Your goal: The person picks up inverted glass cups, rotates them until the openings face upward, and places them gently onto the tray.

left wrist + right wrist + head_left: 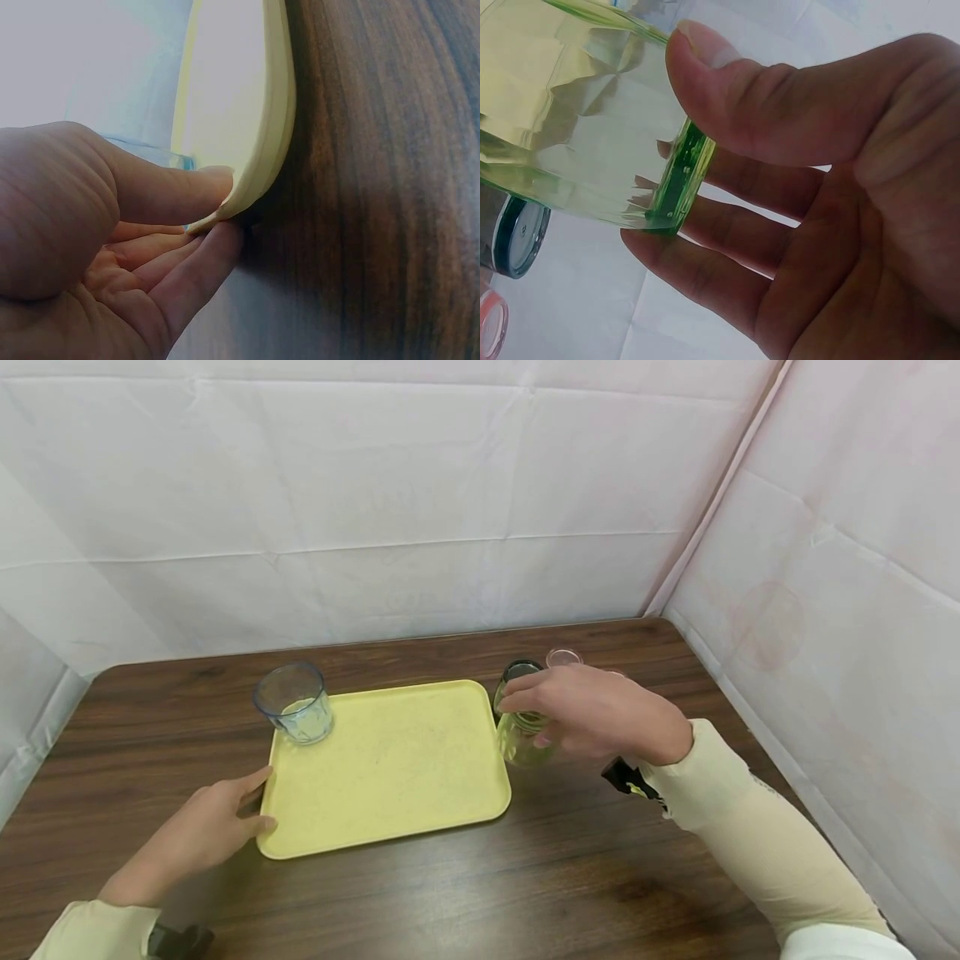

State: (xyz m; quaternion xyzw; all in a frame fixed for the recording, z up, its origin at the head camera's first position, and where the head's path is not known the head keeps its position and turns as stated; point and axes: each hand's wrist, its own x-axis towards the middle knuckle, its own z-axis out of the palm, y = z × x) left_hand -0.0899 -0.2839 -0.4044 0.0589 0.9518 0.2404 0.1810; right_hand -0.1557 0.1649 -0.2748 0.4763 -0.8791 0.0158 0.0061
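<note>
Pale sleeve [757,843] nearest, the right hand [592,708] grips an upside-down green glass [525,747] by its base beside the yellow tray [390,772], whose edge the pinching left hand [204,827] should hold steady.

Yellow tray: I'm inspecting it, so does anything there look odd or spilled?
No spill shows. Only the blue glass looks slightly odd, standing off-centre at the far left corner of the yellow tray.

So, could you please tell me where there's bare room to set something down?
The yellow tray is bare right of the blue-rimmed glass, as is the table between the tray's near edge and the right sleeve. It's crowded at the tray's right edge: the right hand holds a green glass, near a dark glass and a pink glass.
</note>
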